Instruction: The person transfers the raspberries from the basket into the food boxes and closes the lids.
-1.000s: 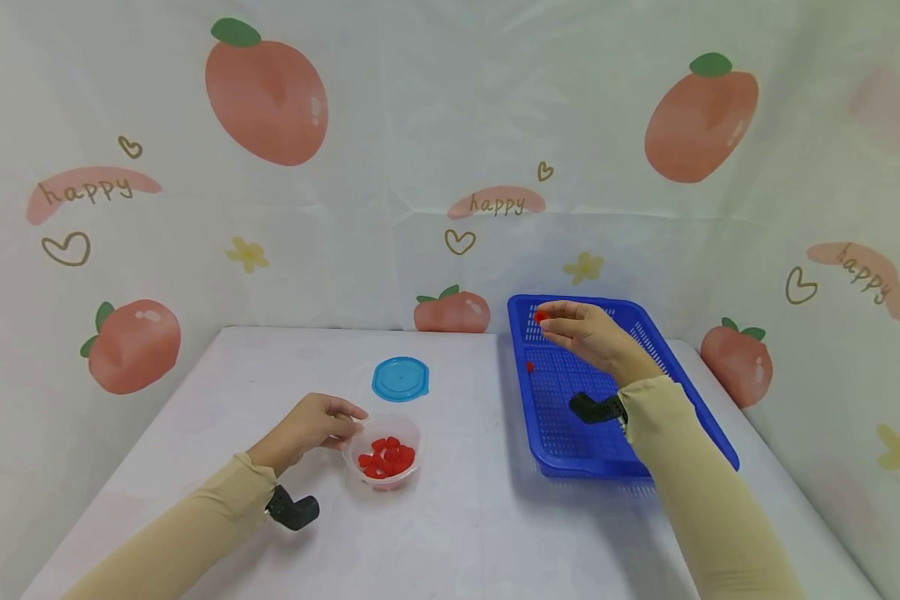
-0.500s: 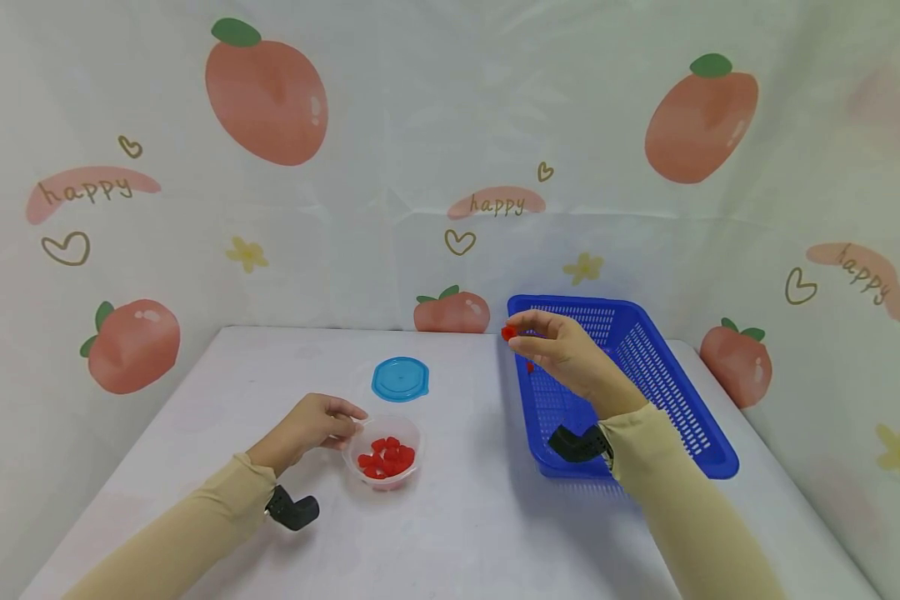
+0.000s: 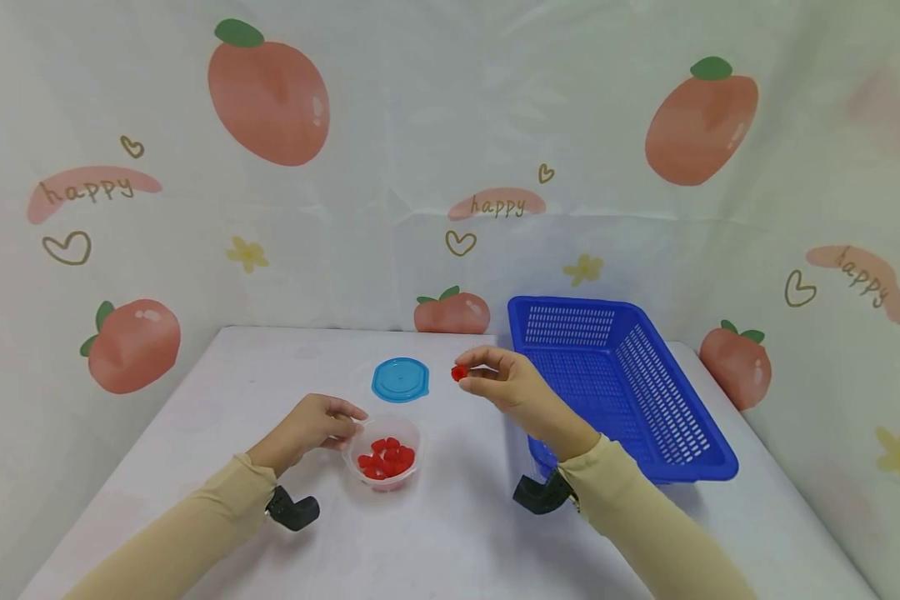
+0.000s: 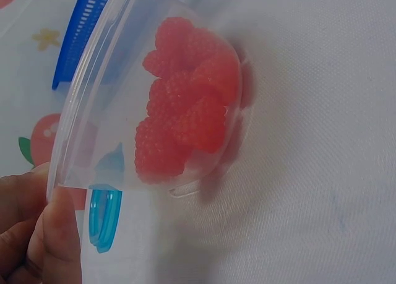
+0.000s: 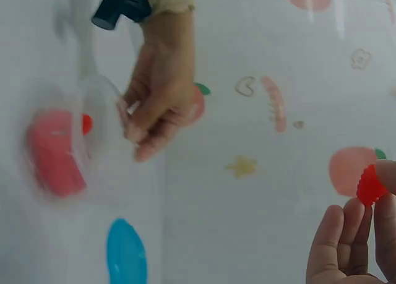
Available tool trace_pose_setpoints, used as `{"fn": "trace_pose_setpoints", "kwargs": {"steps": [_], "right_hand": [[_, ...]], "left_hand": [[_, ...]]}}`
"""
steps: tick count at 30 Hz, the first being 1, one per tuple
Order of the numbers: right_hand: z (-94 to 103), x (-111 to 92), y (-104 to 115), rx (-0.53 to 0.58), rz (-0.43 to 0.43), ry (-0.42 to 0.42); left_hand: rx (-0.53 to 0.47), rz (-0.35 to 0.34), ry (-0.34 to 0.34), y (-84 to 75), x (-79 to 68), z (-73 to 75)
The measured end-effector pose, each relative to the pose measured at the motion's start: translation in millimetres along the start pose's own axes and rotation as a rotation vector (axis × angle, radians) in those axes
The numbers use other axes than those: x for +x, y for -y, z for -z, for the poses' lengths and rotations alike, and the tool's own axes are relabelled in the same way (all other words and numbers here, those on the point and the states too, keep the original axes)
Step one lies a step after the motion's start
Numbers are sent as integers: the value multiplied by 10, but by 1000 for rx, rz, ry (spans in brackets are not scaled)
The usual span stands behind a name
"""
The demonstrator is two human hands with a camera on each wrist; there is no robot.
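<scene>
My right hand (image 3: 521, 398) pinches a red raspberry (image 3: 459, 372) between thumb and fingertips, in the air between the basket and the tub. The same raspberry (image 5: 371, 186) shows at the right edge of the right wrist view. With thumb and fingers, my left hand (image 3: 317, 428) pinches the rim of a clear plastic tub (image 3: 347, 451) standing on the table. Several raspberries (image 4: 185, 98) lie heaped inside the tub, seen through its wall in the left wrist view. A blue slatted basket (image 3: 701, 450) stands at the right, partly covered by my right hand and forearm.
A blue round lid (image 3: 401, 379) lies flat on the white table (image 3: 450, 533), just behind the tub. Behind the table hangs a white backdrop (image 3: 390, 125) printed with fruit. Black wrist cameras (image 3: 292, 508) project below both sleeves.
My right hand has moved left and toward me, out from over the basket, carrying the raspberry past its left rim. My left hand and the tub have stayed in place.
</scene>
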State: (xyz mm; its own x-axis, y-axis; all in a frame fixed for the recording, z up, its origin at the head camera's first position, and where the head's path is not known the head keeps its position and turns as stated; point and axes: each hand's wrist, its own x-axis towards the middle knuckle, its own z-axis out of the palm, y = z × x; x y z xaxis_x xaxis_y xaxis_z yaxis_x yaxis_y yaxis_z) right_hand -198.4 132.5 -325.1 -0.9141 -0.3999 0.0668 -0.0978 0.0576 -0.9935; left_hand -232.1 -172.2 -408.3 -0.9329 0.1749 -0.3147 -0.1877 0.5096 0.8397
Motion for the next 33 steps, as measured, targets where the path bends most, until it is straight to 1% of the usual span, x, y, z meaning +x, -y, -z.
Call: {"fn": "trace_pose_setpoints", "kwargs": {"steps": [6, 13, 20, 23, 28, 33], "right_hand": [[-225, 24, -190, 42, -24, 46], [-412, 71, -445, 34, -93, 43], [-529, 124, -665, 11, -148, 38], [-574, 147, -735, -3, -170, 30], [-622, 174, -807, -16, -197, 7], [-636, 182, -843, -31, -207, 4]], "left_hand": [[9, -9, -5, -5, -19, -7], [7, -20, -2, 9, -7, 0], [25, -18, 17, -5, 6, 7], [19, -11, 7, 3, 11, 1], [17, -8, -10, 16, 7, -9], [16, -3, -14, 2, -7, -8]]}}
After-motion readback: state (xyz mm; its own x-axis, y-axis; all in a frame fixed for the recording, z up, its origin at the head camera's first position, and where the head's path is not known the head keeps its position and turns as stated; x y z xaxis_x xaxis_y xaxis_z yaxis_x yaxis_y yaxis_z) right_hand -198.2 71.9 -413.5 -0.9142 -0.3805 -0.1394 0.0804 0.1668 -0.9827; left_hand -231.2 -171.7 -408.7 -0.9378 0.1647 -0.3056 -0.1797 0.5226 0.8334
